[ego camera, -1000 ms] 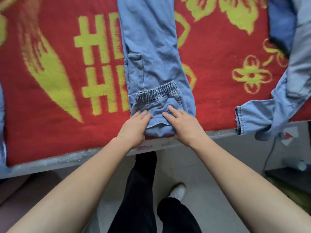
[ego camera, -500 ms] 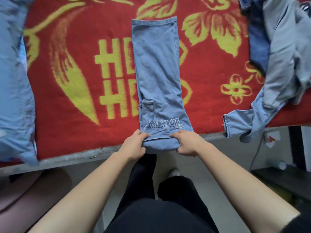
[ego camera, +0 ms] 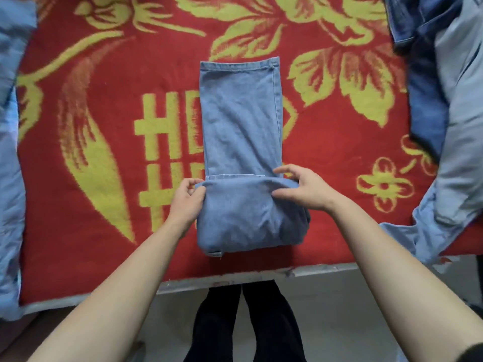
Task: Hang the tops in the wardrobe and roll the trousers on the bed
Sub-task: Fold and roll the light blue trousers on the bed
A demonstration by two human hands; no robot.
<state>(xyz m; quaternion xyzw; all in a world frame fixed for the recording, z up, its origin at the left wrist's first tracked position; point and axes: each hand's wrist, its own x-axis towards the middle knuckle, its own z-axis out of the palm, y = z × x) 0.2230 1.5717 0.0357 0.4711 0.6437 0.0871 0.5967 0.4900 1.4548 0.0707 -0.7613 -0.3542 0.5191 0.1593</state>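
A pair of light blue denim trousers (ego camera: 240,126) is found on the bed, laid lengthwise on a red blanket (ego camera: 91,218) with a yellow floral and lettered pattern. The near part of the trousers is wound into a thick roll (ego camera: 248,220), which lies across the blanket a little inside the bed edge (ego camera: 261,276). The far part is flat and unrolled, with the hems pointing away from the person. A seam line is seen just beyond the roll where the flat cloth begins.

The left hand (ego camera: 187,199) is placed at the left end of the roll, with fingers curled in and the cloth gripped at that end. The right hand (ego camera: 305,188) is placed at the right end. Its thumb is laid on top of the roll and its fingers are arched over the far edge, so that the cloth is held between them. Both forearms are bare.

A heap of denim garments (ego camera: 457,126), dark and pale, is noted at the right side of the bed, with one part hanging over the edge. A further pale blue garment (ego camera: 10,178) is noted along the left side. Below the bed edge, the person's black-clad legs (ego camera: 235,322) are seen over a light floor.
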